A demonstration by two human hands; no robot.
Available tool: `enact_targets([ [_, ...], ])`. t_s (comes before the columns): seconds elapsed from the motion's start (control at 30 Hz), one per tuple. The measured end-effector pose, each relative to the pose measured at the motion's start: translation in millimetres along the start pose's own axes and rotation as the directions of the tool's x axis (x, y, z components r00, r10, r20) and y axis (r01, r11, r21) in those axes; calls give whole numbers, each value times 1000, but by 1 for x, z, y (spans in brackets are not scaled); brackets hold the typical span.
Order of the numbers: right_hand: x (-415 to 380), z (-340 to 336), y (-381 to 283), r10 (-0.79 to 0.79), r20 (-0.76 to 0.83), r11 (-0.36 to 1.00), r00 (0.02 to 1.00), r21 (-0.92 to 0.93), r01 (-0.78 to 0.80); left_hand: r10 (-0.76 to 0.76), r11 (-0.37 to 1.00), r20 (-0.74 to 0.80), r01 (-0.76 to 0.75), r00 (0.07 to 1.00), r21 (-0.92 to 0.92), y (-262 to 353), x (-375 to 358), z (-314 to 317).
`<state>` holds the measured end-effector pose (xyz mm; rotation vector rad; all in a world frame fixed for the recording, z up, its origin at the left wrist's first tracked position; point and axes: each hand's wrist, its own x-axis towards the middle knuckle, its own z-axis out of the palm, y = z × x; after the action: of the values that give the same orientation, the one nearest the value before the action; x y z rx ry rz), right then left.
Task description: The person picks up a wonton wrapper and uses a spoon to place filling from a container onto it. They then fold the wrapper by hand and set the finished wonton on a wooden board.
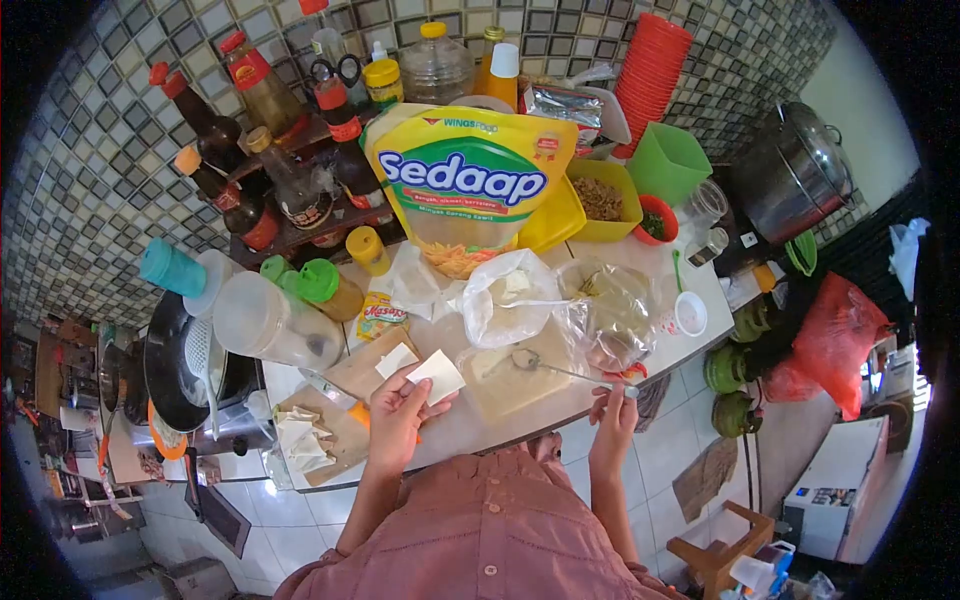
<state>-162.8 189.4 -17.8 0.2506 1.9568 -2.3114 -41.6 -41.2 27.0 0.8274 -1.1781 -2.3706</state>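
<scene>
My left hand (398, 412) is closed around a small white square sheet (438, 376), its thumb lying on top. My right hand (612, 412) pinches the handle end of a metal spoon (570, 374). The spoon's bowl rests over a flat, beige tray-like piece (515, 400) on the counter. Behind it, a white plastic bag (510, 320) holds pale contents with a white spoon handle across it. Left of my left hand lies a pile of pale folded pieces (302, 442) on a board (345, 462). A knife (335, 392) with an orange handle is close by.
A large Sedaap pouch (465, 180) stands at the back. Sauce bottles (300, 190) crowd a rack on the left. A black wok (180, 365) sits far left. A clear bag (610, 305) and a yellow container (605, 195) are on the right, near a large pot (795, 180).
</scene>
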Motion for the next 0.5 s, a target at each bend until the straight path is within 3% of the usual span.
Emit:
enact_targets([
  [0.07,1,-2,-3,-206,137,912,969,-333,241,-5,1000,-24,5,1000,17,3,-1,2],
  [0.1,-2,-1,-6,-204,137,913,969,-332,239,-11,999,-47,13,999,34,4,-1,3],
  [0.17,-7,5,-20,-495,189,757,848,-386,527,-8,999,-50,10,999,46,2,-1,-4],
  [0.2,-6,6,-24,-494,188,757,849,-387,526,-5,998,-52,8,999,56,1,-2,-7],
  [0.27,-1,4,-30,-649,253,600,718,-410,687,-7,998,-68,11,998,65,5,-4,-3],
  [0.4,10,-5,-23,-537,234,682,810,-445,581,3,998,-84,2,996,58,3,-7,-7],
  [0.5,8,-6,-20,-443,210,788,872,-371,490,12,999,-73,-8,997,52,7,-10,-4],
])
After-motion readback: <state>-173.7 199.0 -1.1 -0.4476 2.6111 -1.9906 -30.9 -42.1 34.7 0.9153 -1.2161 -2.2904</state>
